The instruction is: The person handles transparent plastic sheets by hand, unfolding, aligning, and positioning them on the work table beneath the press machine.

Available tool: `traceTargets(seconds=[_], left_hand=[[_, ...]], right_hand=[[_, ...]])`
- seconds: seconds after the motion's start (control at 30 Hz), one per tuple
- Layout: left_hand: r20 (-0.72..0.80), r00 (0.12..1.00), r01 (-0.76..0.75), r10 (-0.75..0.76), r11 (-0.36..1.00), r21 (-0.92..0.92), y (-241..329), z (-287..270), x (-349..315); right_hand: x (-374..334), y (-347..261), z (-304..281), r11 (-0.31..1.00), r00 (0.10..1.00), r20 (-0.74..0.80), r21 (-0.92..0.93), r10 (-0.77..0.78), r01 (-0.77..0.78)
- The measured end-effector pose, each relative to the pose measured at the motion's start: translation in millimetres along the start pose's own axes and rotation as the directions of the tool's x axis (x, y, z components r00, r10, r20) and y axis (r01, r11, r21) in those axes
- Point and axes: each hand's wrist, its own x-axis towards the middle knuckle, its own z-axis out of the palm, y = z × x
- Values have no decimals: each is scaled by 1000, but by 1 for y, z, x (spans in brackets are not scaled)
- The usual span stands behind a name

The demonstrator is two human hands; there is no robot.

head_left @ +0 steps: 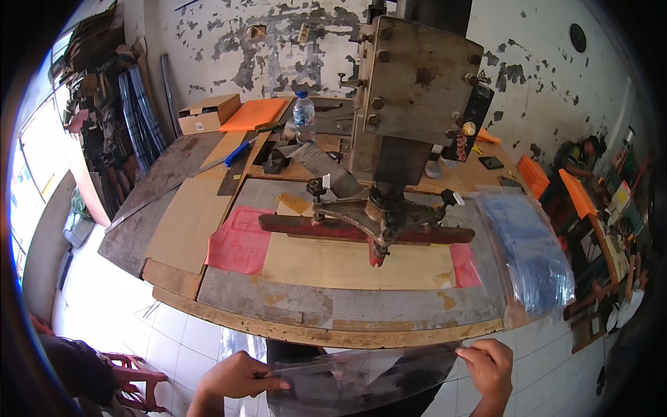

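A clear plastic sheet [368,372] is stretched between my two hands, just below the front edge of the worktable. My left hand [240,377] pinches its left end between thumb and fingers. At the other end, my right hand [488,367] grips the sheet's upper right corner. Beyond the sheet stands a press machine [420,83] with a long red-brown bar [333,226]. Under that bar lies a cream-coloured board [326,264], flanked by pink sheets [240,240] on the metal bed [278,302]. To the right rests a stack of clear bluish plastic sheets [528,243].
Towards the back of the table are a water bottle [303,119], an orange stack [256,113], a cardboard box [208,113] and a blue-handled knife [238,153]. A red stool [135,382] stands on the floor at lower left. Another person [580,156] sits at far right.
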Motion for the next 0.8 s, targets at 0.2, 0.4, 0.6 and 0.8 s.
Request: traceTargets(seconds=[0.2,0.4,0.6,0.8], left_hand=[[-137,955,-284,262,942,-177,4,-6,0],[-222,863,-504,453,785,-359,5,2,20],[-337,705,-643,624,362,-675,-19,29,47],[-156,690,-186,707,-36,-982,-30,84,73]], right_hand=[[-15,9,0,979,978,-198,-205,-59,17],[-32,22,0,972,967,-252,-215,36,-92],[-33,35,-6,965,964,-227,-186,141,-185],[-13,15,-12,961,960,52,-39,276,-275]])
